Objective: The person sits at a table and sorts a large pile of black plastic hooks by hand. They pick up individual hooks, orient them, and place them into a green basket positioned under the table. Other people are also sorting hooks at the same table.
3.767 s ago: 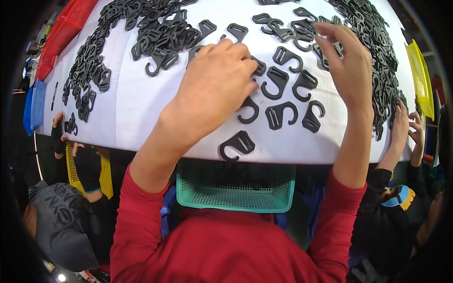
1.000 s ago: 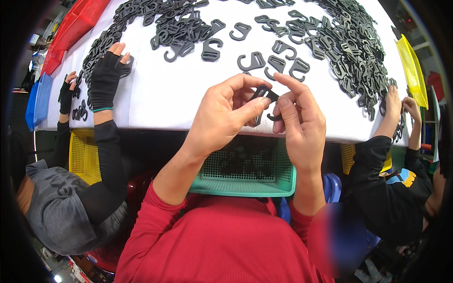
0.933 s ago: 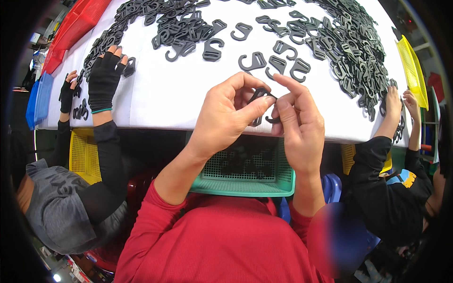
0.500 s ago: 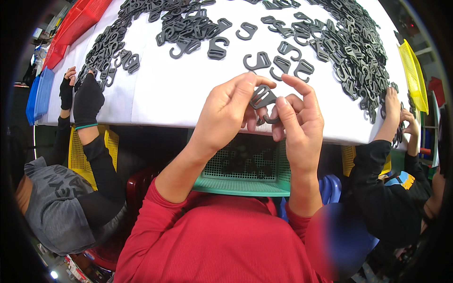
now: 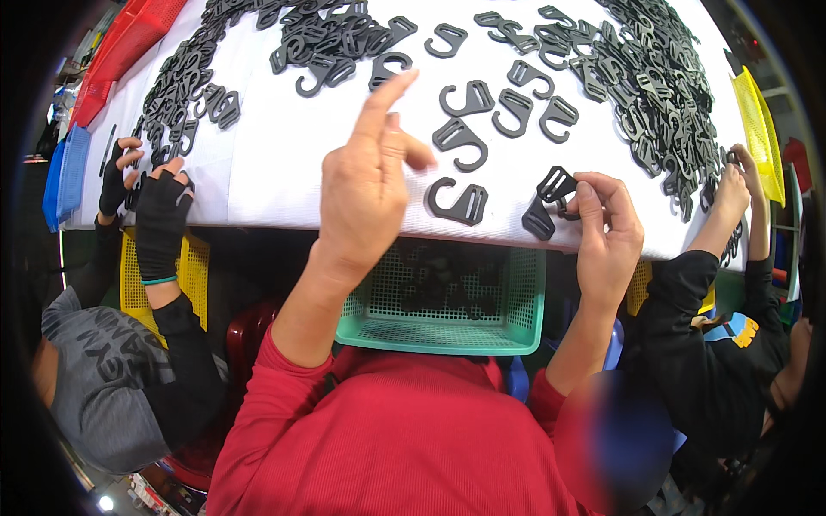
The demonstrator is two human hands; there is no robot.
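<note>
My left hand point(image 5: 368, 185) is open above the white table, holding nothing. Its index finger stretches toward a black plastic strap hook point(image 5: 390, 70) beyond it; I cannot tell whether it touches. Near the table's front edge, my right hand point(image 5: 609, 232) pinches a slotted black strap hook point(image 5: 557, 183) between thumb and fingers. Against that one lies another hook point(image 5: 539, 221), partly overlapped. Between my hands a single hook point(image 5: 459, 201) rests flat, with a second hook point(image 5: 459, 144) just behind it. Several more lie loose farther back.
Heaps of black hooks cover the right point(image 5: 654, 95) and far left of the table point(image 5: 275, 163). Below its edge sits a green basket point(image 5: 439, 340) with dark pieces inside. Co-workers' hands work at both sides; red, blue and yellow baskets stand around the table.
My hands have parted from the hook they held together. The left has moved up and left, empty and with fingers extended; the right has moved right and down to a hook on the table.
</note>
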